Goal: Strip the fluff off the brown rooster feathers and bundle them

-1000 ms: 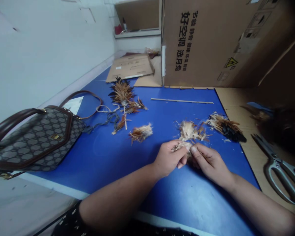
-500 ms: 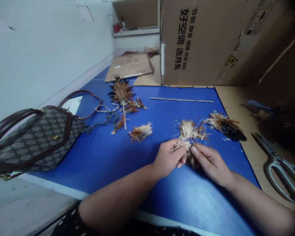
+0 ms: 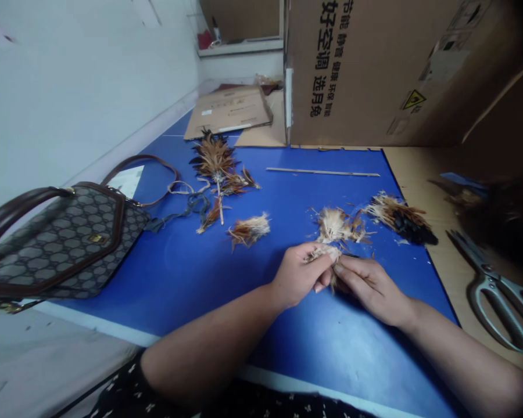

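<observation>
My left hand [image 3: 300,273] is closed around a small bunch of pale feathers [image 3: 325,252], whose quill ends poke out at the top. Right beside it, my right hand [image 3: 368,284] pinches at the same bunch with thumb and fingers; brown feather tips show between the hands. Just beyond my fingers lies a loose pile of cream and brown feathers [image 3: 332,225]. To its right rests a brown and black feather bundle [image 3: 403,220]. Another small feather bundle [image 3: 249,230] is on the left, and behind it a feather duster head [image 3: 213,159] on a thin stick.
Metal scissors [image 3: 490,284] lie at the right on cardboard. A patterned handbag [image 3: 82,244] stands at the left, near dark cloth strips [image 3: 196,204]. A thin stick [image 3: 322,172] lies across the back of the blue table [image 3: 192,278]. A large cardboard box [image 3: 366,75] stands behind.
My right hand has drawn in against the left, its fingertips shifting slightly left and lower on the bunch. My left hand keeps its hold. The camera view has tilted slightly.
</observation>
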Available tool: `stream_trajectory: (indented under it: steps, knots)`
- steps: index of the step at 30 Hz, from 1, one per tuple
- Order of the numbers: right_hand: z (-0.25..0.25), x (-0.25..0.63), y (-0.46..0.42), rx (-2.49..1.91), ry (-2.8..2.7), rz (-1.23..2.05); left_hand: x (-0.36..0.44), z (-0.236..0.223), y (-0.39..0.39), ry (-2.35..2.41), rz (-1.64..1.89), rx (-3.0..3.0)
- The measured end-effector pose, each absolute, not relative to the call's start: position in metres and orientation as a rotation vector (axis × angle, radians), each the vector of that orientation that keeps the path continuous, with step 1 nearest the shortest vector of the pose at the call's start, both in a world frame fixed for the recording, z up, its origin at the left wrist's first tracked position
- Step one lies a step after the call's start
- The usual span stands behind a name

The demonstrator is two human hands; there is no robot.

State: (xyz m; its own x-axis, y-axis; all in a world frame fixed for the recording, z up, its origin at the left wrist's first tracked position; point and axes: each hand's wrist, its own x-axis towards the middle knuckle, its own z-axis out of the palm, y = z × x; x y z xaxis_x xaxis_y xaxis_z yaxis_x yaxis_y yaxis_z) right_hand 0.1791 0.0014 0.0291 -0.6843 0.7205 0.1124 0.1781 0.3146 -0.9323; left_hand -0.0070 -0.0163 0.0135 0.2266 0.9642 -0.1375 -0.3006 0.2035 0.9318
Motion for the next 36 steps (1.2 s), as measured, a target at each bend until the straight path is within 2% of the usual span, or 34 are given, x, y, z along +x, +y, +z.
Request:
stream_trajectory:
  steps: [23,29,32,36]
  knots:
    - [0.025,0.177,0.001,-0.855,-2.212,1.155,-0.006,0.009,-0.016,0.914,1.082,0.953]
    - [0.021,0.183,0.003,-1.043,-1.752,1.279,-0.007,0.015,-0.013,0.984,1.258,0.885]
    - [0.022,0.185,0.004,-0.994,-1.416,1.336,-0.007,0.015,-0.012,1.013,1.287,0.86]
    - [0.031,0.185,0.005,-0.933,-1.249,1.293,-0.006,0.01,-0.013,1.006,1.232,0.863]
